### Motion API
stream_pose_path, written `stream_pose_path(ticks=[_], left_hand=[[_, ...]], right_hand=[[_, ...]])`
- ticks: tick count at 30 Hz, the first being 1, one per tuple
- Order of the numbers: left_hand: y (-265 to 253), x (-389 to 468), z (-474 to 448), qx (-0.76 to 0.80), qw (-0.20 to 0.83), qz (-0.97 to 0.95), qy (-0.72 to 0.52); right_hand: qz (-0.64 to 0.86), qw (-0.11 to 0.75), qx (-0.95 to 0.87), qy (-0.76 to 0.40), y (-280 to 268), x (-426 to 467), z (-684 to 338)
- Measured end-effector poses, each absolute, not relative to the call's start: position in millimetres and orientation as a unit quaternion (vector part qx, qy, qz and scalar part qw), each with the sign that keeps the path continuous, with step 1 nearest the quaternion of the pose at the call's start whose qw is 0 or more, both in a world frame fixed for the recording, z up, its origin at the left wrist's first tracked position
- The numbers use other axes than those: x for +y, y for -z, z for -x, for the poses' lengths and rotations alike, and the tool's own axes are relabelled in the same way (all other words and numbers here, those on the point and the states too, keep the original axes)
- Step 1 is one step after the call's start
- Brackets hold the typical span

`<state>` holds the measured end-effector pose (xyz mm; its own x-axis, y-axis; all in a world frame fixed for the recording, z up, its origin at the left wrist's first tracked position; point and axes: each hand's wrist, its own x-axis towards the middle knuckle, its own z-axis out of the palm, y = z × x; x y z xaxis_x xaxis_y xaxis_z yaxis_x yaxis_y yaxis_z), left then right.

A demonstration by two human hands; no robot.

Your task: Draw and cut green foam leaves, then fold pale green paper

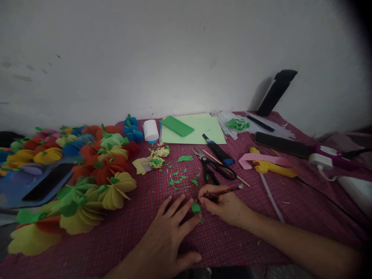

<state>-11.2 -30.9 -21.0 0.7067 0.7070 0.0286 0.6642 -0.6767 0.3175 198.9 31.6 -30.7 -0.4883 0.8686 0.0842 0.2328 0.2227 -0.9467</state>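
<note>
My right hand (225, 205) grips a pencil (223, 191) with a dark and red barrel, its lower end down by a small green paper piece (196, 208). Fingers spread, my left hand (174, 230) lies flat on the cloth, fingertips at the left edge of that piece. Just beyond are green paper scraps (177, 180) and a leaf-shaped green cutout (185, 158). Black-handled scissors (215, 166) lie partly open beyond my right hand, beside a blue and black cutter (217, 149) and a thin wooden stick (242, 180).
Colourful paper pumpkins (107, 166) crowd the left side, around a dark phone (48, 182). Pale green sheets (203, 130) with a green strip (177, 126) lie at the back, near a white roll (150, 130). A yellow glue gun (270, 168) with its cord lies at right.
</note>
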Motion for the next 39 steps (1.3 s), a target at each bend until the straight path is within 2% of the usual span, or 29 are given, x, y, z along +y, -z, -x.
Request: stream_pose_path(ticks=[24,29,39], left_hand=[[20,-27,15,0.352,0.161,-0.92,-0.062],[17,-28,15,0.353,0.161,-0.918,-0.079],[12,-27,17,0.347,0.186,-0.919,-0.034]], right_hand=[[0.39,0.287,-0.707,-0.515,33,33,-202],[0.389,0.292,-0.698,-0.526,34,34,-202],[0.403,0.305,-0.702,-0.501,31,33,-203]])
